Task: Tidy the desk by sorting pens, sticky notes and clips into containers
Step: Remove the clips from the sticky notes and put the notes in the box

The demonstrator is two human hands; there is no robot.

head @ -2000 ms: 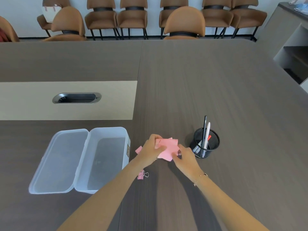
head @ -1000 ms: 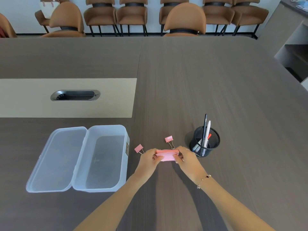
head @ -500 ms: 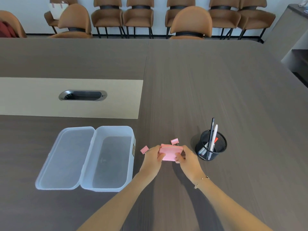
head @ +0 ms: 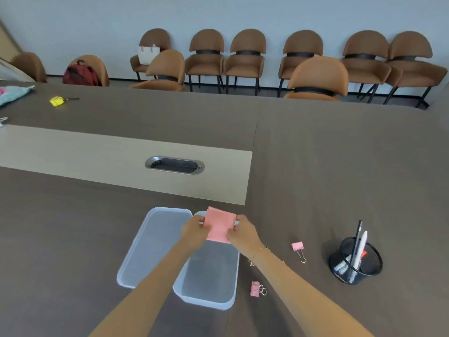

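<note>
1. The left hand [head: 195, 231] and the right hand [head: 240, 233] pinch a stack of pink sticky notes [head: 220, 224] between their fingers.
2. Right under the fingers sits an open clear box [head: 209, 288]. Its lid [head: 150, 251] lies flat to the left.
3. Two pink clips [head: 298, 248] [head: 256, 288] lie on the table [head: 340, 166], right of the fingers.
4. Farther right is a black cup [head: 354, 266] with pens [head: 358, 242] in it.

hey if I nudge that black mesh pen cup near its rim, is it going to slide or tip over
Probably slides first, but tipping is possible. The mesh pen cup looks light, being open wire mesh on a smooth table. The pens stand well above its rim and lean to one side, so a high push may tilt it. Pushing low seems safer.
</note>
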